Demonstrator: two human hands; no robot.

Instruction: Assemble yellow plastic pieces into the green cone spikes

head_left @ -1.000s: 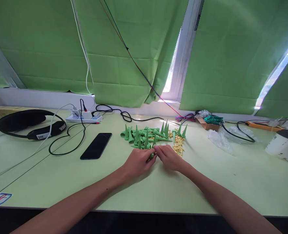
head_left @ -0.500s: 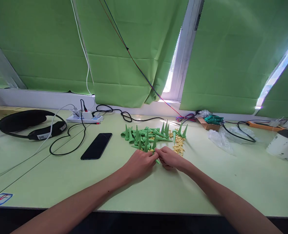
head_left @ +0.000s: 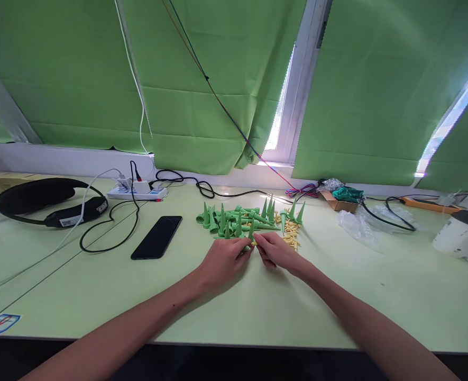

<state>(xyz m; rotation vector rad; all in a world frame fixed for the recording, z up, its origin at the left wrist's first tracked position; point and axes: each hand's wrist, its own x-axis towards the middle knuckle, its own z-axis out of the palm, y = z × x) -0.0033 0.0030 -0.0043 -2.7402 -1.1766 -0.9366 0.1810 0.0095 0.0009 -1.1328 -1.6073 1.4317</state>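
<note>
My left hand (head_left: 226,260) is closed at the front edge of a pile of green plastic spikes (head_left: 239,216); what lies in its fingers is hidden. Fingertip to fingertip with it, my right hand (head_left: 275,250) pinches a small yellow peg (head_left: 253,243) that shows between the two hands. Some spikes stand upright with their points up, others lie on their sides. Just behind my right hand spreads a heap of small yellow pegs (head_left: 291,233), with a few upright green spikes (head_left: 299,214) at its far end.
A black phone (head_left: 156,238) lies left of the pile. Farther left are black headphones (head_left: 51,203) and a white power strip (head_left: 136,191) with cables. To the right are clear plastic bags (head_left: 358,228), a small cardboard box (head_left: 339,202) and a white cylinder with a dark top (head_left: 461,235).
Both hands have shifted slightly up toward the pile. The green spike tip that poked out between them is out of sight, and a yellow peg now shows at the fingertips.
</note>
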